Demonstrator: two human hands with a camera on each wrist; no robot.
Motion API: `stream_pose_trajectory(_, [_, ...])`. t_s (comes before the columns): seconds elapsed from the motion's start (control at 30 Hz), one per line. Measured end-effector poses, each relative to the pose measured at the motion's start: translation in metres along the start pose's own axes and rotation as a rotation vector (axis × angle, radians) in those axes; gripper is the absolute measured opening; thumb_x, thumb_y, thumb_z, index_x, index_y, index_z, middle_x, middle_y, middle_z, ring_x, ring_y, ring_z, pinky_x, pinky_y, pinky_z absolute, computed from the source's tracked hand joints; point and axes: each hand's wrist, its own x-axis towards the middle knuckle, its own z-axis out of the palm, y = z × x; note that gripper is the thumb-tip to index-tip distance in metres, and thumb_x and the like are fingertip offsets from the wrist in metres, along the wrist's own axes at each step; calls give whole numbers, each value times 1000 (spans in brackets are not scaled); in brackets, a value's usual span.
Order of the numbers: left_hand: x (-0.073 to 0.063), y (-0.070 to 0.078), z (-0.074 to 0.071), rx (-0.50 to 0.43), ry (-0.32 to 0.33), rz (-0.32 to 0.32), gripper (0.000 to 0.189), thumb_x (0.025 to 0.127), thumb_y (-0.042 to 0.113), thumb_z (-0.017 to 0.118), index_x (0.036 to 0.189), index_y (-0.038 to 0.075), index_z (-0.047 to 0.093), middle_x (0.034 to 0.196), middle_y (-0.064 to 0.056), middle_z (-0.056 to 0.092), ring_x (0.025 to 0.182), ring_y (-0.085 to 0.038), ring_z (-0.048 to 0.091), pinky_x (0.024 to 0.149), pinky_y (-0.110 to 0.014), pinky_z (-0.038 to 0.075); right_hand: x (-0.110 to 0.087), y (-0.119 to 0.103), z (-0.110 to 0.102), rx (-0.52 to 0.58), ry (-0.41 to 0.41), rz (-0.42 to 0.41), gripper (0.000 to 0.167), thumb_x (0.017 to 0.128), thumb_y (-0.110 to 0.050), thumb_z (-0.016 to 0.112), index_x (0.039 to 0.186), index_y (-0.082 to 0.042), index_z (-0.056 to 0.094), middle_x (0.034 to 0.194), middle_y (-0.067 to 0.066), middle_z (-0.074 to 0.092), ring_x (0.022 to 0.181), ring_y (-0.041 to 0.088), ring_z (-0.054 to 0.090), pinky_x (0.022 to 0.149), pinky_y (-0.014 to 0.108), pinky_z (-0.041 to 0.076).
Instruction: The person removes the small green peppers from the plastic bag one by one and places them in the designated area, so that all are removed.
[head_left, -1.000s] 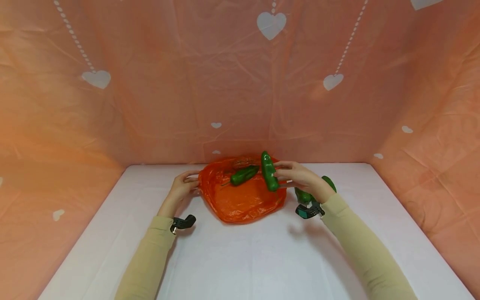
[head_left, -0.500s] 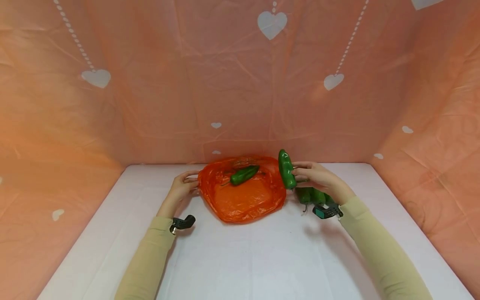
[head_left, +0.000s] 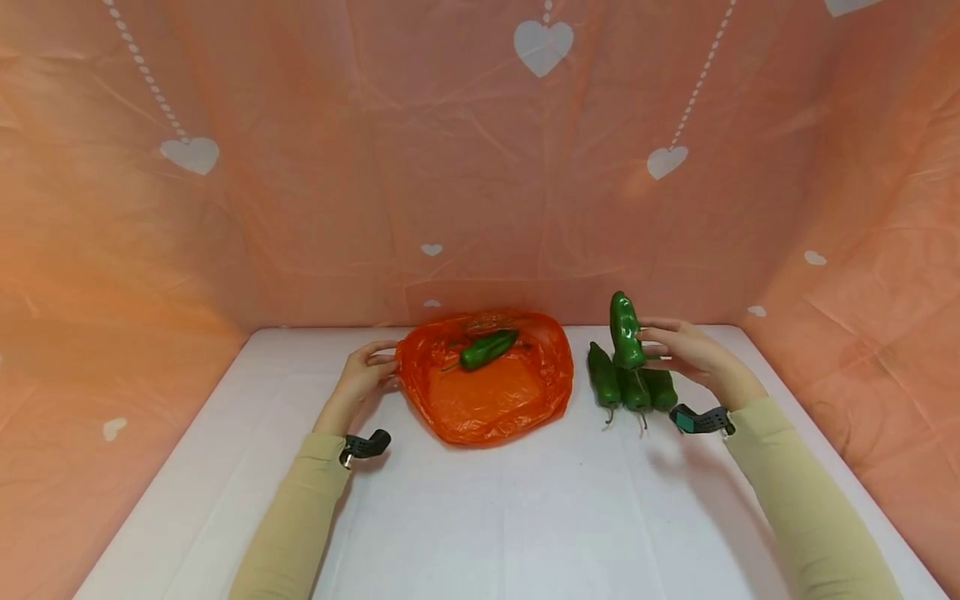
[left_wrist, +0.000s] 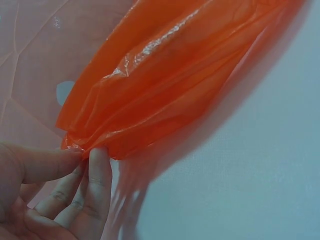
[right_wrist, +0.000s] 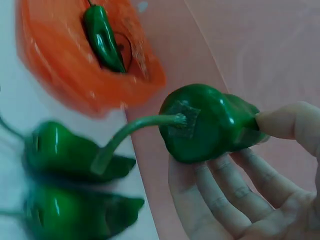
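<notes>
A long, glossy green pepper (head_left: pixel 626 330) is gripped by the right hand (head_left: pixel 684 350) above three green peppers (head_left: pixel 603 380) laid on a white tabletop (head_left: pixel 480 517). A crinkled orange plastic bag (head_left: pixel 480 407), with one slim green pepper (head_left: pixel 488 349) inside, is pinched at its edge by the left hand (head_left: pixel 366 372).

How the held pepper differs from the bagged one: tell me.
The held pepper is pinched in the right hand, off the table; the bagged pepper rests inside the orange bag, untouched. In the head view, the held pepper runs nearly vertically, while the bagged pepper slants sharply. Both are glossy green.
</notes>
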Motion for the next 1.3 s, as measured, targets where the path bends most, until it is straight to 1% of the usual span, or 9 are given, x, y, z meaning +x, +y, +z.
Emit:
stream_pose_trajectory(0.13, [-1,-1,-1,-2,-9,11,42,93,-7,52,134,-6,46,94,-12,65,68,-13,64,69,-34,58,-6,8,-15,5,24,12,64,103,-27,44,149,7,14,133,16,37,102,15,55,92,33,49])
stream_pose_trajectory(0.27, [-2,-1,0,0,-12,11,41,93,-7,52,134,-6,46,95,-13,65,68,-13,64,70,-34,58,-14,16,-29,47,57,20,64,102,-26,45,147,9,17,113,0,52,95,12,59,86,29,53])
stream_pose_trajectory(0.37, [-2,0,1,6,-4,1,41,93,-6,53,134,-5,48,96,-14,64,68,-13,64,71,-34,58,-20,22,-38,83,70,17,49,101,-24,47,141,2,36,103,-6,57,92,12,60,81,28,54])
stream_pose_trajectory(0.47, [-2,0,2,6,-8,-4,41,93,-6,53,134,-5,47,98,-15,64,70,-13,64,72,-35,58,-26,29,-46,103,76,20,23,100,-23,48,119,-14,60,101,-6,58,91,13,61,80,29,54])
stream_pose_trajectory(0.53, [-2,1,2,0,-9,-10,41,94,-6,53,135,-5,47,98,-16,63,70,-14,64,73,-36,57,-29,34,-51,92,73,25,17,101,-24,48,104,-24,65,101,-6,57,90,12,61,81,30,54])
stream_pose_trajectory(0.6, [-2,1,2,-1,-10,-10,42,94,-6,52,135,-5,46,98,-16,63,71,-14,64,74,-36,57,-32,39,-55,105,75,35,19,101,-25,47,96,-27,66,101,-6,56,90,12,60,81,31,54])
stream_pose_trajectory(0.77, [0,1,2,0,-7,-13,42,94,-5,53,135,-3,47,101,-18,62,71,-15,64,73,-36,57,-37,48,-65,144,88,60,22,102,-24,45,92,-26,65,101,-6,52,89,11,58,80,29,54])
stream_pose_trajectory(1.17, [3,0,1,-13,-14,2,42,93,-6,54,135,-4,47,96,-15,63,69,-14,63,69,-33,58,-44,64,-75,187,91,106,26,102,-25,45,90,-28,68,98,-7,55,86,12,60,80,32,55])
stream_pose_trajectory(1.3, [4,-2,1,-14,-20,3,42,93,-6,53,135,-5,46,95,-15,64,68,-13,63,69,-33,58,-42,71,-75,153,109,146,22,100,-28,49,90,-31,67,98,-8,54,87,10,58,82,31,55])
